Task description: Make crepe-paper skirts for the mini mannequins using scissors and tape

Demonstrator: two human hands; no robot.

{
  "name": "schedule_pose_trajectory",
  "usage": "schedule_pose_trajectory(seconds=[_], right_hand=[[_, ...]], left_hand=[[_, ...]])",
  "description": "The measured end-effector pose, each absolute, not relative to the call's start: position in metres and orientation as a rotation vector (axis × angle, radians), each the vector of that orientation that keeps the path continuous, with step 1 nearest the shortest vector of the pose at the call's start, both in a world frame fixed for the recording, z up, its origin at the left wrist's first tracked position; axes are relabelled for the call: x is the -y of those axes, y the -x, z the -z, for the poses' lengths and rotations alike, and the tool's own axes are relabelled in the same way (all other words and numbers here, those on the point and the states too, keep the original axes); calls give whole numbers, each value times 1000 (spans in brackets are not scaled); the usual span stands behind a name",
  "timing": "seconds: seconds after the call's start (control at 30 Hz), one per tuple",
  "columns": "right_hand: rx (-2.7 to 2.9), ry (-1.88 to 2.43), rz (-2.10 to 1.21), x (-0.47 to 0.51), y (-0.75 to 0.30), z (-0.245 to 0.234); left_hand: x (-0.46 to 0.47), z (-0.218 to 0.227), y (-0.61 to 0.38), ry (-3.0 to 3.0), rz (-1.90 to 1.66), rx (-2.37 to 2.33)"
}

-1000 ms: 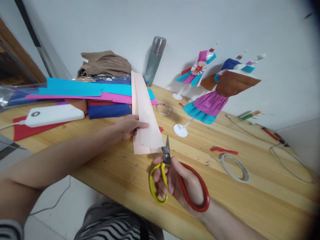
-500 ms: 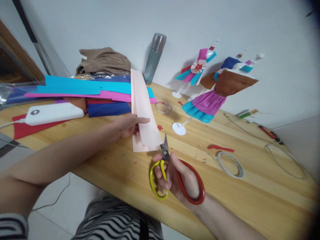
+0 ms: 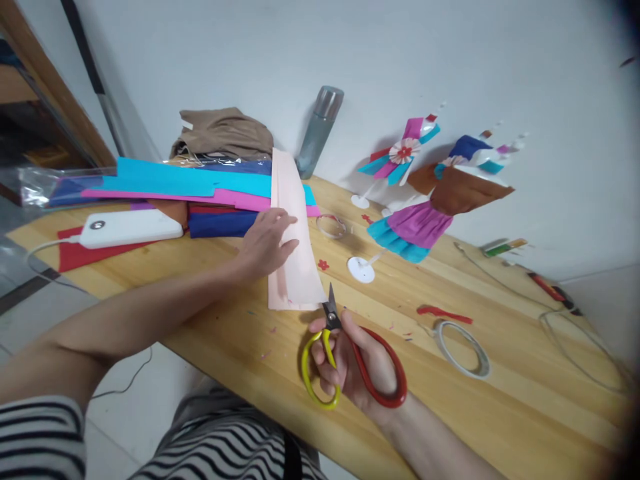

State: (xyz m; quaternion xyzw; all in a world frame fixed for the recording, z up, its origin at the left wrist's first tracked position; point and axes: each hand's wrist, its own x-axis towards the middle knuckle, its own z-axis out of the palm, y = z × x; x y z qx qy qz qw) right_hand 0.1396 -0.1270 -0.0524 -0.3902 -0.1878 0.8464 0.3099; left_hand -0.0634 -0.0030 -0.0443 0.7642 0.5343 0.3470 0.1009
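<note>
A long, folded sheet of pale pink paper (image 3: 300, 267) lies across the table, its far end over a stack of coloured sheets. My left hand (image 3: 270, 243) rests on the paper's left side, palm down with thumb and fingers apart, not gripping it. My right hand (image 3: 345, 360) holds scissors (image 3: 332, 317) with one yellow and one red handle. The blades are spread at the paper's near right corner; part of one blade seems hidden by the paper.
Blue and magenta sheets (image 3: 175, 180) and a white power bank (image 3: 133, 229) lie left. A bottle (image 3: 320, 130) stands behind. Small paper dresses on stands (image 3: 415, 227), a tape roll (image 3: 463, 350), a red strip (image 3: 445, 314) and a cable (image 3: 555, 340) are to the right.
My left hand has let go of the paper's edge and now lies on top of it, fingers spread. The scissors remain at the corner. The camera view has shifted slightly.
</note>
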Motion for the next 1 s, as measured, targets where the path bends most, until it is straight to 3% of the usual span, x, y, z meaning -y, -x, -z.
schedule_pose_trajectory(seconds=[0.2, 0.37, 0.53, 0.8, 1.0], right_hand=[[523, 1008, -2241, 127, -139, 50], [529, 993, -2256, 126, -141, 50], [506, 967, -2276, 128, -141, 48], [508, 1000, -2294, 127, -142, 47], [553, 1045, -2297, 126, -143, 48]], left_hand=[[36, 35, 50, -2852, -379, -1059], [67, 34, 38, -3007, -246, -1044], [59, 27, 46, -2762, -109, -1145], [34, -7, 66, -2205, -269, -1328], [17, 7, 66, -2110, -608, -1493]])
